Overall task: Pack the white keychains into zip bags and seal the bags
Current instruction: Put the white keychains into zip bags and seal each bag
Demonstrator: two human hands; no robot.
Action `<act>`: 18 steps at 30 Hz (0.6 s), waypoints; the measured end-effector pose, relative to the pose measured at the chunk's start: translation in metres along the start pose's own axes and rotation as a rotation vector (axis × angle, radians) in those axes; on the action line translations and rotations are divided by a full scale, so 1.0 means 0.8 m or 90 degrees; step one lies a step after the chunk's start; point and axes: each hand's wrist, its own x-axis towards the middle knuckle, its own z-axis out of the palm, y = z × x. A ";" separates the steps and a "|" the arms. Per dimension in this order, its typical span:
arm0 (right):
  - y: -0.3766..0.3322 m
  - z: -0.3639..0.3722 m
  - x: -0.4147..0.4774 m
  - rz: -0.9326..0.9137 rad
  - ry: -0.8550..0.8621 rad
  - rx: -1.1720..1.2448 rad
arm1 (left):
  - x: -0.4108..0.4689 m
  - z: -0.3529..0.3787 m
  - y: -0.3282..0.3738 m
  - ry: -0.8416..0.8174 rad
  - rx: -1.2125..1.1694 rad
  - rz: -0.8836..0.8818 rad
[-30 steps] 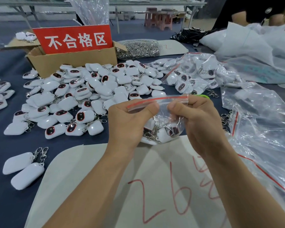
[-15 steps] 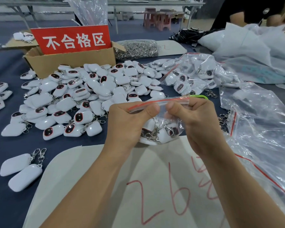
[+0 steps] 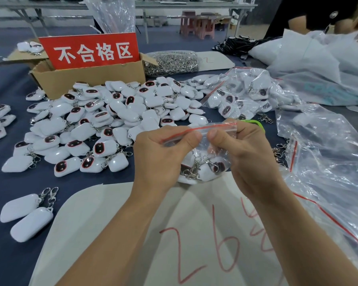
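**Bag at sealing stage, centre of frame**

I hold one small zip bag (image 3: 206, 150) in the middle of the frame, above the white card (image 3: 116, 223). My left hand (image 3: 163, 155) pinches the left part of the red strip (image 3: 196, 129) between thumb and fingers. My right hand (image 3: 248, 155) pinches the right part likewise. Neither hand is free. A few keychains (image 3: 207, 169) sit in the bottom of the bag, clips tangled. I cannot tell whether the strip is fully closed.

Handling, as I judge it: the film is thin, soft and slick. The load looks light but lumpy, and the metal clips could snag the film. The best hold is on the stiffer strip, thumbs pressing along it end to end.

The loose pile (image 3: 116, 116) lies upper left of centre; filled bags (image 3: 246, 93) lie upper right.
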 end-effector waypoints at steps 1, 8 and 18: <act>0.000 0.001 0.000 0.001 0.003 0.007 | 0.000 0.000 -0.001 0.000 0.003 0.004; 0.003 0.001 0.001 0.020 0.033 -0.026 | -0.002 0.001 0.003 -0.018 -0.010 -0.002; 0.003 0.000 0.000 -0.010 0.030 -0.069 | 0.000 0.002 0.008 0.002 -0.047 -0.086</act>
